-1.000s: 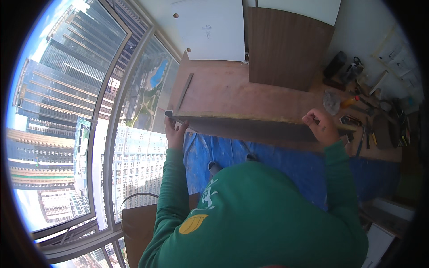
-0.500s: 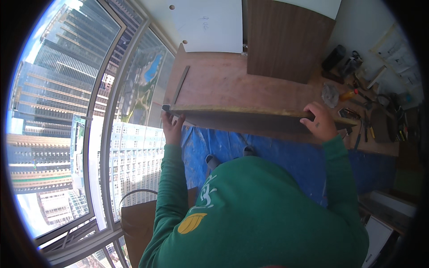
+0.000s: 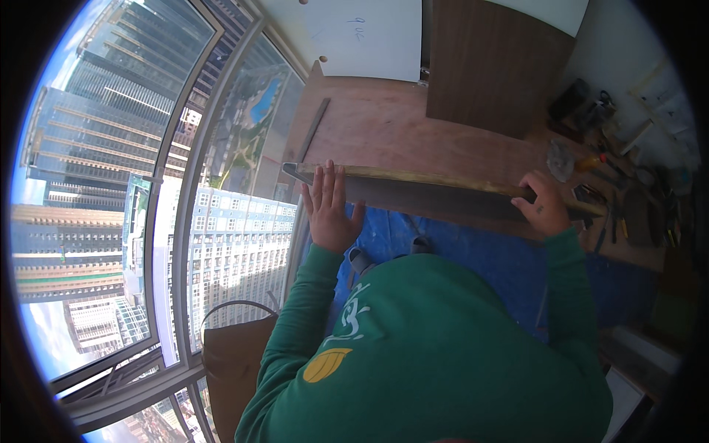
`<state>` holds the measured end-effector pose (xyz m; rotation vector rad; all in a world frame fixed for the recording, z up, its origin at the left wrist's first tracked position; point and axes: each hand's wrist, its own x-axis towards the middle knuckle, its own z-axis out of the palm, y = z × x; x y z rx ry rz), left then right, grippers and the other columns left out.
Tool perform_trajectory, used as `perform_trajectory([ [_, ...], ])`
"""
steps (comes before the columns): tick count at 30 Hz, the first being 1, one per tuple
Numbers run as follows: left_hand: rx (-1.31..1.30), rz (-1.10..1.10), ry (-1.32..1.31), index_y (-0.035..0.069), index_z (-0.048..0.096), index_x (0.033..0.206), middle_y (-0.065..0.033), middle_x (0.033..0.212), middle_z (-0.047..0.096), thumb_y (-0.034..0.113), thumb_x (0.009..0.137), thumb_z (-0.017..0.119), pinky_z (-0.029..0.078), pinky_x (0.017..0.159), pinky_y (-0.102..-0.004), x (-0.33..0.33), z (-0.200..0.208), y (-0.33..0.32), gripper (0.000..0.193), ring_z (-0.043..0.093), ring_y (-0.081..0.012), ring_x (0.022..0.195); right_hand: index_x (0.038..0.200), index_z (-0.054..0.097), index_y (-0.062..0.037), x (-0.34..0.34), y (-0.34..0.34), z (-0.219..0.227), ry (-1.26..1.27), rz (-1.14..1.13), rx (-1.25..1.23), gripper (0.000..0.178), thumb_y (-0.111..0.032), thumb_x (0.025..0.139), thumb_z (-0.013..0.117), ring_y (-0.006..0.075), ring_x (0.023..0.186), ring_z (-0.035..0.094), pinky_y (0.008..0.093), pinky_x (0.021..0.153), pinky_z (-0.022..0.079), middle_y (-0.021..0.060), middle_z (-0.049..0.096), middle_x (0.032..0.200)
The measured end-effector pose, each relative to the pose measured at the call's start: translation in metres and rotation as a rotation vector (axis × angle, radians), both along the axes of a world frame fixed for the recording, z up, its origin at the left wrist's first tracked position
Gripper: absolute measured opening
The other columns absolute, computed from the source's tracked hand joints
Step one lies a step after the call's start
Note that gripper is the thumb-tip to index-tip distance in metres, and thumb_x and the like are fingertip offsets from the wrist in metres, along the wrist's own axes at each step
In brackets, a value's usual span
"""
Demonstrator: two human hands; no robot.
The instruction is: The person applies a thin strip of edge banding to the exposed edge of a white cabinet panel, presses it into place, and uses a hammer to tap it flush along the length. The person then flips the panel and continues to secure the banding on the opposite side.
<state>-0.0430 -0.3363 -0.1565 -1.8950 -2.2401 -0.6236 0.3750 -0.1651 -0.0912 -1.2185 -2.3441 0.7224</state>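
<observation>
A long board stands on edge along the front of the wooden worktop, its dark face toward me and its pale raw edge up. My left hand lies flat against its left part, fingers stretched out and reaching the upper edge. Over that same edge, farther right, my right hand is closed, with the thumb on the near face and the other fingertips partly hidden. At the board's left end a grey metal-looking end piece shows. A narrow dark strip lies on the worktop behind it.
Tall windows run along the left. Hand tools, an orange-handled screwdriver and a clear plastic bag lie at the worktop's right. A brown cabinet panel stands behind. Blue sheeting covers the floor; a brown box-like thing is lower left.
My left hand has gone from gripping the board's left end to lying flat on its face, a little farther right. My right hand keeps its hold. The whole view has shifted slightly.
</observation>
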Motion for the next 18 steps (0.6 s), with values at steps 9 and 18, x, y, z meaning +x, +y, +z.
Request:
perform_trajectory([
  [9,-0.072,0.006,0.018,0.01,0.046,0.164,-0.0119,0.171,0.044,0.031,0.091,0.076,0.016,0.133,-0.0607,0.009,0.014,0.004,0.082,0.035,-0.0305,0.162,0.098,0.055,-0.0012,0.0,-0.002,-0.002,0.008,-0.019,-0.012,0.035,-0.006,0.079,0.084,0.0426,0.093,0.058,0.0475,0.081,0.047,0.0186,0.056,0.097],
  [18,-0.087,0.004,-0.005,0.008,0.047,0.162,-0.0131,0.169,0.046,0.031,0.092,0.078,0.012,0.133,-0.0587,0.01,0.022,0.004,0.081,0.037,-0.0311,0.161,0.099,0.056,-0.0005,0.001,-0.002,-0.001,0.004,-0.017,-0.024,0.035,-0.007,0.079,0.084,0.0425,0.093,0.059,0.0475,0.081,0.047,0.0189,0.058,0.097],
])
